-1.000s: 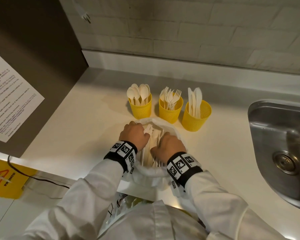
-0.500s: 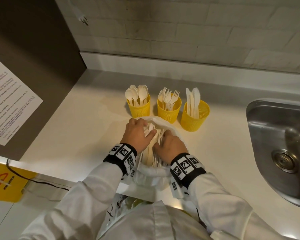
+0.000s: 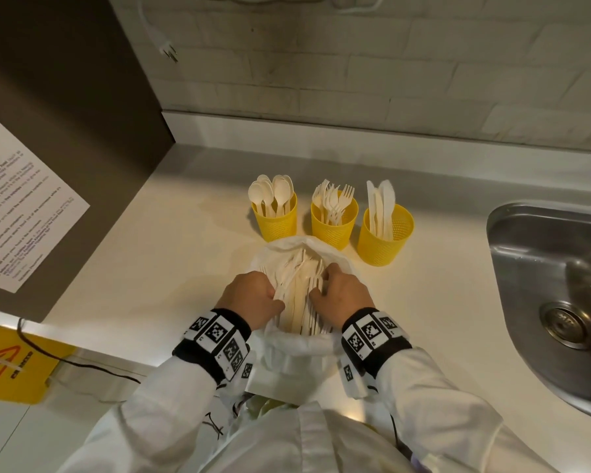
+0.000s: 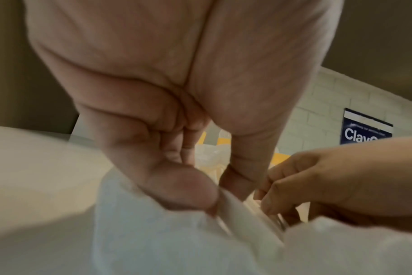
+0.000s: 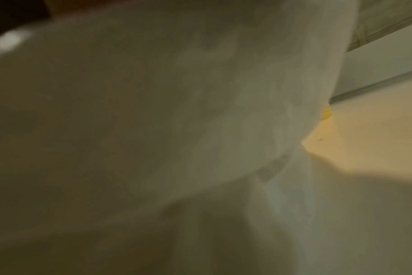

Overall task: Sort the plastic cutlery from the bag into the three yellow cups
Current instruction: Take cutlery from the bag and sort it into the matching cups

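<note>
An open white plastic bag (image 3: 297, 349) lies on the counter and holds a pile of pale plastic cutlery (image 3: 302, 302). My left hand (image 3: 253, 298) is at the pile's left side, fingers curled round a bunch of pieces whose fork tines fan out. In the left wrist view my left thumb (image 4: 183, 189) presses a white piece. My right hand (image 3: 342, 295) is at the pile's right side, its fingers (image 4: 270, 195) curled and pinching thin pieces. Behind the bag stand three yellow cups: spoons (image 3: 275, 223), forks (image 3: 335, 227), knives (image 3: 384, 240). The right wrist view shows mostly the bag (image 5: 200, 111).
A steel sink (image 3: 553, 302) is set into the counter at the right. A dark cabinet with a paper notice (image 3: 24, 213) stands at the left. The tiled wall (image 3: 355, 80) runs behind the cups. A black cable (image 3: 65, 360) hangs below the counter's front edge.
My left hand reached to the bag's far edge, then drew back toward me with a bunch of cutlery. The right hand shifted slightly forward in the pile.
</note>
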